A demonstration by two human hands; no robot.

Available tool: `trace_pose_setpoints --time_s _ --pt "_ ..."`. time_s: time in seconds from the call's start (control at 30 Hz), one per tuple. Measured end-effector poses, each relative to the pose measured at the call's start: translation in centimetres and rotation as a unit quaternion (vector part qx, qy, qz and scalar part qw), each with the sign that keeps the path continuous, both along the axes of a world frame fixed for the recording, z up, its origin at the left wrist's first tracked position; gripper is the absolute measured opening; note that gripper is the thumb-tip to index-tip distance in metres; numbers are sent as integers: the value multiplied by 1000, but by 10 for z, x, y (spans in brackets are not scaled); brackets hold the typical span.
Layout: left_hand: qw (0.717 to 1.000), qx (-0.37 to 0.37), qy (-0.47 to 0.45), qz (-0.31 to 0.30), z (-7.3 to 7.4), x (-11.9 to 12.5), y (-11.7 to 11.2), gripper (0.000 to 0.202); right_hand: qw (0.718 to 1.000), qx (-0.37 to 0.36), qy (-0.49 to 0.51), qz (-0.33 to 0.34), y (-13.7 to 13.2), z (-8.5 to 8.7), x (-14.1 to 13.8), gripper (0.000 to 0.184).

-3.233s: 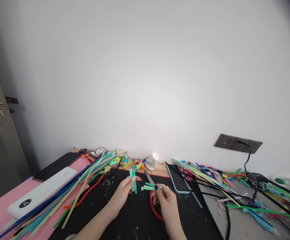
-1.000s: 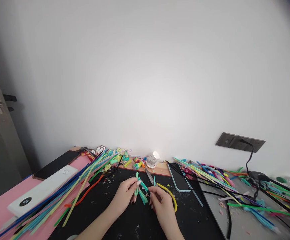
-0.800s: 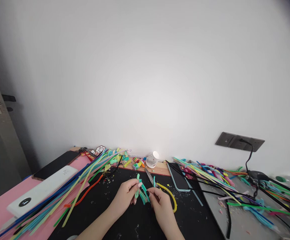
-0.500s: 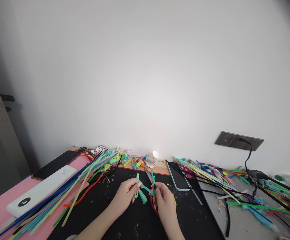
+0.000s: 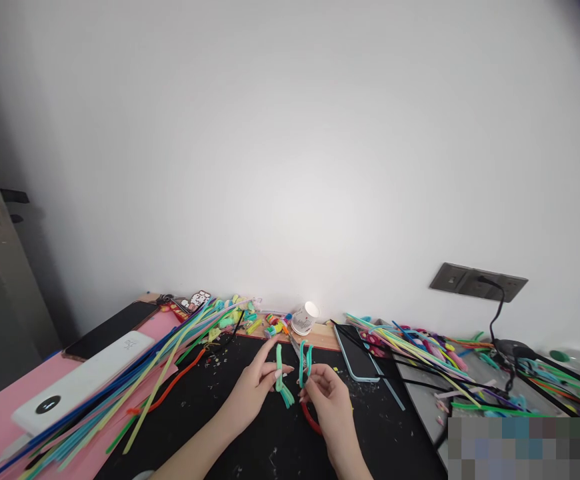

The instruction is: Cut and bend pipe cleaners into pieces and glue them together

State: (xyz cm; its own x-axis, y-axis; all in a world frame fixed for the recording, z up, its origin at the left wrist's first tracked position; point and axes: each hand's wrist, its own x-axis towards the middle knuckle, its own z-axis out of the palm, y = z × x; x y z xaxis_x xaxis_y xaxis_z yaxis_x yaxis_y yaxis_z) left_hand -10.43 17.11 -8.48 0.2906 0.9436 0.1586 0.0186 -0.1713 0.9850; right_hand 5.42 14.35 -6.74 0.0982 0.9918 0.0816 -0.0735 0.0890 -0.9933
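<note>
Pinched between my left hand's [image 5: 251, 393] thumb and fingers is a folded pale green pipe cleaner [image 5: 279, 370], upright, with teal ends [image 5: 287, 397] hanging below it; the index finger points up. My right hand [image 5: 331, 400] is closed on a bent teal pipe cleaner [image 5: 310, 360], whose two upright lengths rise above the fingertips. A small gap shows between the two pieces. Scissors [image 5: 311, 419] lie on the black mat [image 5: 250, 440] behind and under my right hand, their red handle partly covered.
A paper cup [image 5: 305, 319] stands by the wall, near a phone [image 5: 357, 353]. Pipe cleaners [image 5: 143, 380] lie in a bundle at left beside a white power bank [image 5: 85, 380]. More pipe cleaners [image 5: 415, 353] and cables lie at right; the lower right corner is pixelated.
The teal strand that stretched between my hands now stands folded upright in my right hand. My left index finger has lifted, and the green piece has turned more upright.
</note>
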Motion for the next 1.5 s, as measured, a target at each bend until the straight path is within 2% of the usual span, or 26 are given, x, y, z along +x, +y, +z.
trace_pose_setpoints --time_s 0.07,0.2,0.27,0.53,0.7,0.93,1.23,1.33,1.5 --pt "1000 -17 -15 -7 0 1 -1 57 999 -10 7 29 -1 -1 -3 6" --pt "998 -12 -22 -50 1 4 -1 28 997 -27 -2 66 -1 -5 -8 8" --pt "998 -7 -25 -49 2 5 -1 24 997 -28 -19 71 0 -7 -9 8" --pt "997 -60 -23 -40 4 7 -4 25 995 -6 -85 51 0 -12 -7 2" --pt "993 -108 -27 -28 3 7 -4 30 989 19 -141 48 -2 -10 -8 8" --pt "999 -43 33 -5 2 5 -3 28 982 54 -176 42 -7 -3 -9 12" --pt "1000 -14 22 -4 12 7 -8 15 981 69 -183 13 -4 -7 -5 15" --pt "999 -33 -11 -20 15 6 -8 14 984 53 -168 8 -4 -8 -4 16" --pt "987 -91 -89 -95 16 4 -8 17 984 43 -170 32 -5 -4 -5 14"
